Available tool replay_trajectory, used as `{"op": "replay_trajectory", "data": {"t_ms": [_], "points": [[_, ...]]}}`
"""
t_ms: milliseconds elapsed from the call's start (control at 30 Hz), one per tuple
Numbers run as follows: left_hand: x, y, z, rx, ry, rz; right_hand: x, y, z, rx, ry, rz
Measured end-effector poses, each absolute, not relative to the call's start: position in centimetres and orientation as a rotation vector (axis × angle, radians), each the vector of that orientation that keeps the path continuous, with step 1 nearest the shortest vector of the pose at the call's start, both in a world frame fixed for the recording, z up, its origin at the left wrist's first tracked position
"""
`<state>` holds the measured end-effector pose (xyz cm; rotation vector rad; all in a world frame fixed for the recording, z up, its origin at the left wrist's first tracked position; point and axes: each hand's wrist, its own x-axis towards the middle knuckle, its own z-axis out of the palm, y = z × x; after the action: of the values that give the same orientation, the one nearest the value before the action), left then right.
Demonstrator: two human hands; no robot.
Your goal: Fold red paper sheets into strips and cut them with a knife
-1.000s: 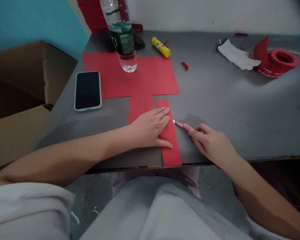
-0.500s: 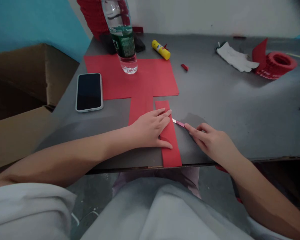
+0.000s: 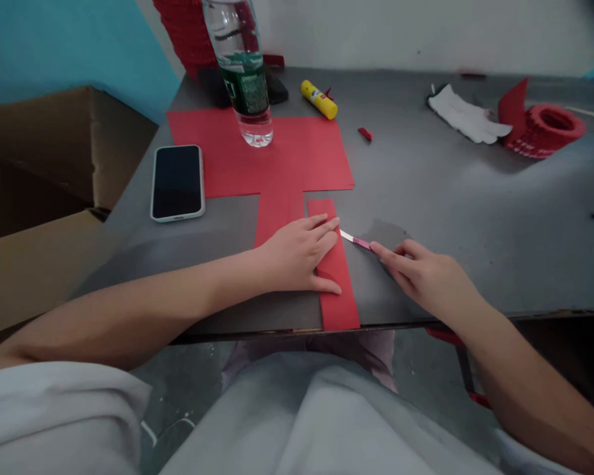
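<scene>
Your red strip (image 3: 340,311) lies on the grey bench (image 3: 475,218), its near end at the bench's front edge. Just left of the strip runs the narrow leg of a larger red sheet (image 3: 311,155), whose wide part spreads beyond the strip's far end. A water bottle (image 3: 246,86) stands upright on that wide part, and a phone (image 3: 177,183) lies well left of the strip. Beyond the strip you have a yellow glue stick (image 3: 319,99) and a small red scrap (image 3: 365,134); far off to its right, a white glove (image 3: 465,114) touches a red roll (image 3: 547,132). Your left forearm crosses the sheet's leg from the strip's left, and your left hand (image 3: 304,254) rests palm down on the strip, fingers spread. Your right hand (image 3: 420,269), right of the strip, grips a slim pink knife (image 3: 362,243), its pale tip at the strip's right edge (you can't tell whether it slips between paper layers).
</scene>
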<state>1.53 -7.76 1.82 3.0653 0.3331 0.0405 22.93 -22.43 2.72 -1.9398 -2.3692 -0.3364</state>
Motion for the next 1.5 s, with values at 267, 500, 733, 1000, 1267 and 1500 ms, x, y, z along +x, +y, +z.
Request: {"op": "replay_trajectory", "data": {"t_ms": [267, 500, 733, 1000, 1267, 1500], "points": [[1.5, -7.6, 1.5, 3.058, 0.327, 0.122, 23.2, -21.1, 2.7, -1.938, -2.387, -0.325], [1.6, -7.7, 1.9, 3.054, 0.337, 0.081, 23.5, -20.2, 2.8, -1.964, -2.397, -0.262], [1.9, -6.1, 2.3, 3.034, 0.284, 0.038, 23.9, -20.3, 2.7, -1.888, -2.436, -0.286], [1.8, -5.1, 2.3, 3.05, 0.214, 0.065, 24.3, -20.5, 3.1, -1.896, -2.462, -0.287], [2.0, -4.9, 2.4, 3.035, 0.222, 0.045, 24.0, -19.3, 3.2, -1.987, -2.456, -0.206], [1.9, -4.8, 2.0, 3.021, 0.216, 0.068, 23.9, -18.3, 3.3, -2.015, -2.447, -0.223]]}}
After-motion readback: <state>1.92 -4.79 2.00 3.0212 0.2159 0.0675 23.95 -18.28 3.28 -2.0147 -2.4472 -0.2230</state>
